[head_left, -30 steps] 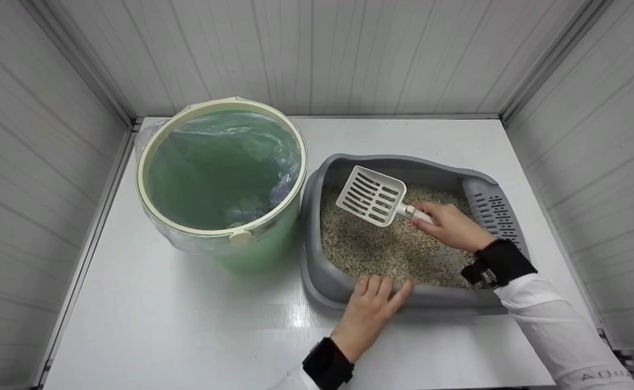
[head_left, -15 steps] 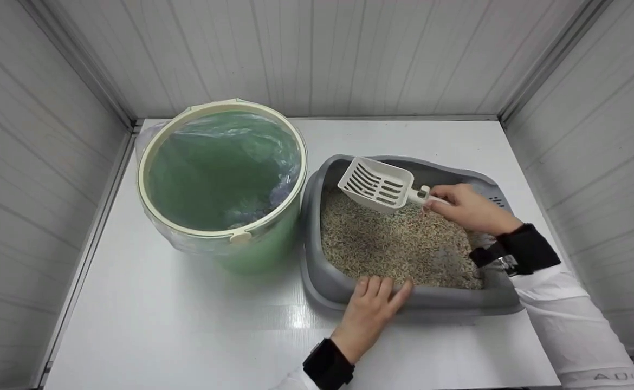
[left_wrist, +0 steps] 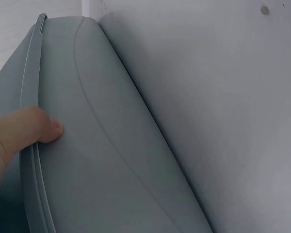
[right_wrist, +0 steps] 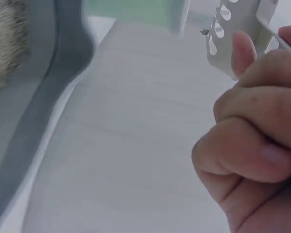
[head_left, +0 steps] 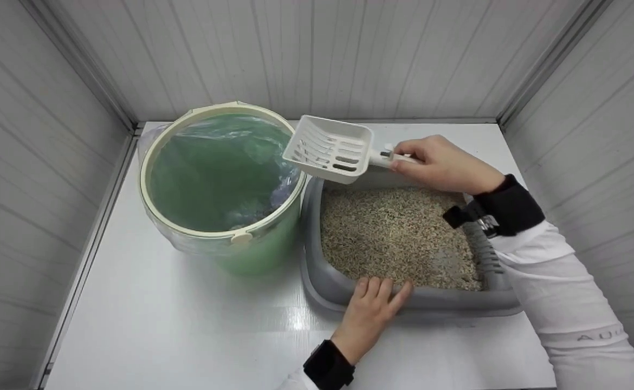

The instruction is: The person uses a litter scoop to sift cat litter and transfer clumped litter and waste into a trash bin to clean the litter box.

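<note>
My right hand (head_left: pixel 436 162) grips the handle of a white slotted litter scoop (head_left: pixel 356 130), its fingers curled round it. The scoop is held above the far left corner of a grey litter box (head_left: pixel 328 281), and its front edge overlaps the right rim of a green bucket (head_left: pixel 257 254) in the head view. A small dark bit (right_wrist: pixel 204 32) shows at the scoop's slots in the right wrist view; whatever else it carries cannot be made out. My left hand (head_left: pixel 366 317) holds the box's near rim, with the thumb (left_wrist: pixel 51 131) against the outer wall.
Pellet-like litter (head_left: pixel 393 233) covers the box's floor. A clear plastic bag (head_left: pixel 230 130) lines the bucket and folds over its cream rim. Both containers stand on a white table (head_left: pixel 187 336), with panel walls (head_left: pixel 306 54) at the back and sides.
The right hand has lifted the scoop and carried it left and away from me, from above the litter to the bucket's rim. The left hand has stayed in place.
</note>
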A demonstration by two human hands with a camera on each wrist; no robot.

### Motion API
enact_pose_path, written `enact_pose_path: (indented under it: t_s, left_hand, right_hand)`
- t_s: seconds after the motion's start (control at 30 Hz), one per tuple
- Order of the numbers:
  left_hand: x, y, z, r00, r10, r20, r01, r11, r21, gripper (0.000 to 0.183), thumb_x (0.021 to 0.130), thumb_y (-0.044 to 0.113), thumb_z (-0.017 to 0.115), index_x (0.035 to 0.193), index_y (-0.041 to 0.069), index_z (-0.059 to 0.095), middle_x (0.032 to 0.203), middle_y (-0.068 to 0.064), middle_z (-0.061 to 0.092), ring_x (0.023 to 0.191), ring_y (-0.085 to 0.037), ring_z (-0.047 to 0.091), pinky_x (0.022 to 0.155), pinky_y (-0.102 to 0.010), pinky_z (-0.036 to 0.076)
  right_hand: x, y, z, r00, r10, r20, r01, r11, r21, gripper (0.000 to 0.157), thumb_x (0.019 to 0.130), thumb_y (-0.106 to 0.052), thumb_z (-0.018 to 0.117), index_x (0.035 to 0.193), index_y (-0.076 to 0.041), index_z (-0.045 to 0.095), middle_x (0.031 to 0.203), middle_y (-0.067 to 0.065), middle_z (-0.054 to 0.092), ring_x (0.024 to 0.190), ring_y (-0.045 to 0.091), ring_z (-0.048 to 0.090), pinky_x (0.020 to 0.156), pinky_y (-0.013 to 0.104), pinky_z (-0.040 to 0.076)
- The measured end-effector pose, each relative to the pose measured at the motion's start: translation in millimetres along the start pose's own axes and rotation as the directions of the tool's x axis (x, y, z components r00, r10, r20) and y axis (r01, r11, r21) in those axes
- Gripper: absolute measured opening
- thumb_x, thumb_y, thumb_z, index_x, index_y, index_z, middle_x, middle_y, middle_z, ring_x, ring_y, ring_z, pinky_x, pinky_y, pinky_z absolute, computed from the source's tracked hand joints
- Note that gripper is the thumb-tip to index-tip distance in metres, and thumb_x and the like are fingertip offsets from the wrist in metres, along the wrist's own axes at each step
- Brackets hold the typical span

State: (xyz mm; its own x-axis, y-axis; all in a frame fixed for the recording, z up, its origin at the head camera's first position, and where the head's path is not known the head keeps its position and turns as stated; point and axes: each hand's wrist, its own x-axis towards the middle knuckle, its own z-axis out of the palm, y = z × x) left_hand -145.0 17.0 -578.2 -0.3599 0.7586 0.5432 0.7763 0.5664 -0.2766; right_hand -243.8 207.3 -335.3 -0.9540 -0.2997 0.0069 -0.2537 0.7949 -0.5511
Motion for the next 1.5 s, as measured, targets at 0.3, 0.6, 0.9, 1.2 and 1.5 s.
enact_pose_path:
  t_s: [0.3,0.6,0.9,1.2,1.5]
  left_hand:
    - [2.1,0.0,2.0,1.0,-0.005,-0.01,0.005,1.0,-0.025,0.065,0.072,0.013,0.067,0.13,0.028,0.042,0.106,0.002,0.05,0.093,-0.015,0.048,0.087,-0.031,0.042]
    - [5.9,4.2,3.6,0.997,-0.013,-0.08,0.009,0.999,-0.052,0.053,0.081,0.001,0.045,0.128,0.028,0.043,0.099,0.0,0.05,0.09,-0.017,0.048,0.08,-0.031,0.042]
    - [6.9,6.9,-1.3,0.999,-0.001,-0.045,0.0,0.999,-0.039,0.062,0.074,0.008,0.058,0.13,0.028,0.041,0.1,0.001,0.048,0.089,-0.016,0.047,0.079,-0.03,0.043]
    - [4.3,5.0,-5.5,1.0,0.018,0.016,-0.018,1.0,0.0,0.074,0.067,0.021,0.073,0.133,0.031,0.04,0.103,0.003,0.047,0.093,-0.014,0.048,0.085,-0.029,0.043]
    - [0.8,3.5,-6.7,0.999,0.018,0.031,-0.018,1.0,0.002,0.071,0.071,0.021,0.072,0.135,0.031,0.041,0.106,0.003,0.047,0.096,-0.015,0.047,0.087,-0.03,0.041]
  right_hand:
    - [51.4,-51.4,36.8,0.952,-0.276,-0.131,0.207,0.9,-0.385,0.025,0.093,-0.029,0.053,0.095,-0.007,0.063,0.063,0.001,0.057,0.048,0.014,0.047,0.047,0.03,0.042]
    - [62.4,-62.2,69.7,0.763,-0.633,-0.13,0.305,0.531,-0.791,0.012,0.094,-0.017,0.052,0.088,-0.008,0.058,0.055,0.0,0.051,0.04,0.012,0.038,0.04,0.027,0.03]
    - [44.7,-49.0,63.2,0.781,-0.574,-0.247,0.302,0.693,-0.655,0.018,0.091,-0.021,0.06,0.101,-0.007,0.061,0.064,0.002,0.062,0.042,0.013,0.045,0.04,0.028,0.037]
    - [6.6,-24.1,50.0,0.84,-0.349,-0.416,0.186,0.904,-0.384,0.021,0.091,-0.019,0.06,0.103,-0.003,0.061,0.063,0.003,0.06,0.043,0.009,0.044,0.041,0.024,0.039]
    - [-45.8,29.8,60.3,0.92,0.013,-0.392,-0.049,0.996,-0.081,0.023,0.091,-0.018,0.061,0.104,0.001,0.063,0.066,0.003,0.061,0.044,0.005,0.045,0.038,0.018,0.038]
